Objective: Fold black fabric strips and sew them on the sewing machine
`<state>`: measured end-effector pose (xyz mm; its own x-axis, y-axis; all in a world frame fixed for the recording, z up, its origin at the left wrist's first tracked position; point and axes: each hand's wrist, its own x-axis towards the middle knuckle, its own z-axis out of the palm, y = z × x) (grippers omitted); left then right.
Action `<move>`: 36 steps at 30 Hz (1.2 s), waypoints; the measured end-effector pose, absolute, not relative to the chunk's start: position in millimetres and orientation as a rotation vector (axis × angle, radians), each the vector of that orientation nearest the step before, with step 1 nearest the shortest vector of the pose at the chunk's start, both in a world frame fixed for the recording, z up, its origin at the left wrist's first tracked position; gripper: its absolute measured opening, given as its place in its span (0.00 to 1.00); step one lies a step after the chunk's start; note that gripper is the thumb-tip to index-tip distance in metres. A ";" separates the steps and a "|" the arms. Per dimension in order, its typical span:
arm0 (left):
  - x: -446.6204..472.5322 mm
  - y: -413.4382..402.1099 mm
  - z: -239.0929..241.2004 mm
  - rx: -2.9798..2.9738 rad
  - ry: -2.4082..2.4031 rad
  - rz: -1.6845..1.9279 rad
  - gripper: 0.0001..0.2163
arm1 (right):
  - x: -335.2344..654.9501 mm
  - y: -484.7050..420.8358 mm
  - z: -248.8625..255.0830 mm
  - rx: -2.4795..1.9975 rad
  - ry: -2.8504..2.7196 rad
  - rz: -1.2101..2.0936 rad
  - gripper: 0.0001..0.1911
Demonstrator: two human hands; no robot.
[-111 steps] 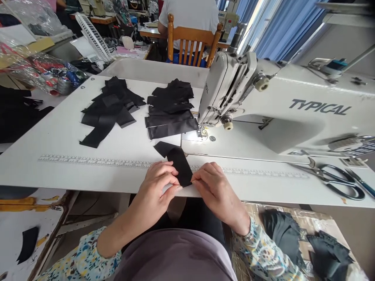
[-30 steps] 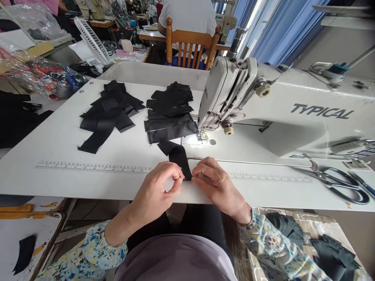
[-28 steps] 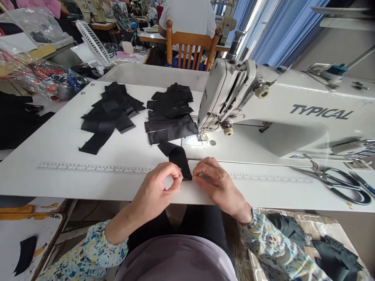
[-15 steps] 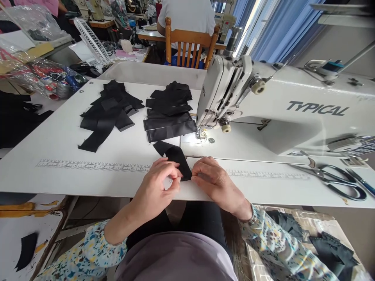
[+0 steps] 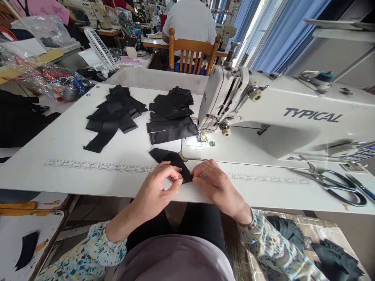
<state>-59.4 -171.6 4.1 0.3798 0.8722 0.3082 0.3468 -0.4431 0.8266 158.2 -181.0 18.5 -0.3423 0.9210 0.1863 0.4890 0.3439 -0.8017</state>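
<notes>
A folded strip of black fabric (image 5: 171, 162) lies on the white sewing table (image 5: 73, 175), its near end between my hands. My left hand (image 5: 156, 189) pinches the strip's near corner between fingertips and thumb. My right hand (image 5: 216, 185) rests its fingertips against the strip's right edge and presses it to the table. The strip's far end points toward the presser foot (image 5: 200, 137) of the white TYPICAL sewing machine (image 5: 228, 105). Part of the strip is hidden under my fingers.
Two heaps of black fabric strips (image 5: 115, 115) (image 5: 171, 115) lie on the table, and a metal ruler scale (image 5: 96, 166) runs along it. Black-handled scissors (image 5: 331, 187) lie at right. More black pieces (image 5: 334, 257) sit on a low surface at lower right. A co-worker (image 5: 190, 27) sits beyond.
The strip has swung, its far end now lying flatter and further left. My hands stay together at its near end, and the view has shifted slightly.
</notes>
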 end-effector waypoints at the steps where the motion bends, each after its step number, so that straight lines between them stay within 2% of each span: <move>1: -59.6 -173.1 3.5 1.979 1.042 1.007 0.08 | 158.7 -181.6 18.4 -1.227 -1.963 0.866 0.07; 4: -60.8 -176.4 3.8 1.943 1.044 1.020 0.07 | 158.1 -182.1 17.2 -1.221 -1.952 0.891 0.06; 8: -62.2 -177.6 5.7 1.881 1.047 1.040 0.06 | 153.4 -181.5 15.0 -1.204 -1.927 0.911 0.10; 15: -62.5 -177.0 6.4 1.906 1.035 1.075 0.06 | 146.3 -181.6 15.4 -1.190 -1.872 0.907 0.06; 22: -64.6 -176.5 8.3 1.911 1.053 1.068 0.06 | 143.8 -179.9 12.6 -1.208 -1.764 1.007 0.10; 36: -62.3 -173.7 8.0 2.107 1.024 1.116 0.08 | 143.3 -177.0 12.2 -1.233 -1.747 1.031 0.07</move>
<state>-62.3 -173.7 8.0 0.3680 0.8178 0.4424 0.3704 -0.5654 0.7370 143.3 -177.0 12.2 -0.2554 0.9589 0.1236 0.3556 0.2121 -0.9103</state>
